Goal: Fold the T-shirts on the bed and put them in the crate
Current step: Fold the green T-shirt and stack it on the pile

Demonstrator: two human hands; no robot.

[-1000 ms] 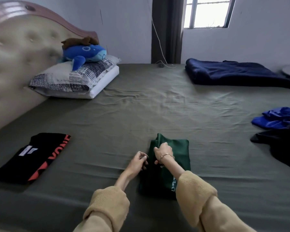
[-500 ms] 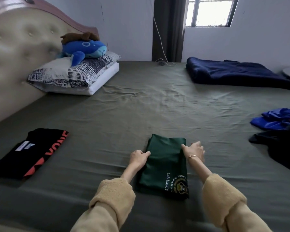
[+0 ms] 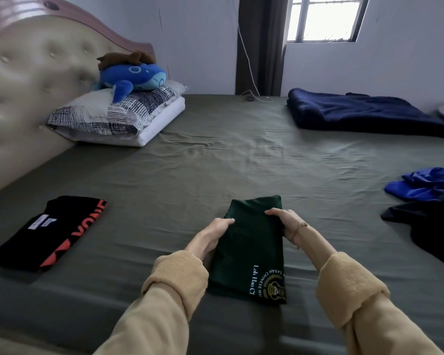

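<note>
Head view: green shirt (image 3: 251,249) lies folded on the bed (image 3: 215,162), near edge, between both hands. Left hand (image 3: 213,233) grips its left side, thumb on top; right hand (image 3: 283,221) grips the right side, fingers curled over the edge. Risks: lifting by the far end alone could let the near layers sag and unfold; soft cloth slips from a loose pinch. Black shirt (image 3: 49,231) sits folded, well left. Unfolded pile (image 3: 426,201) at right. Crate not in view, so the carry path is unknown.
</note>
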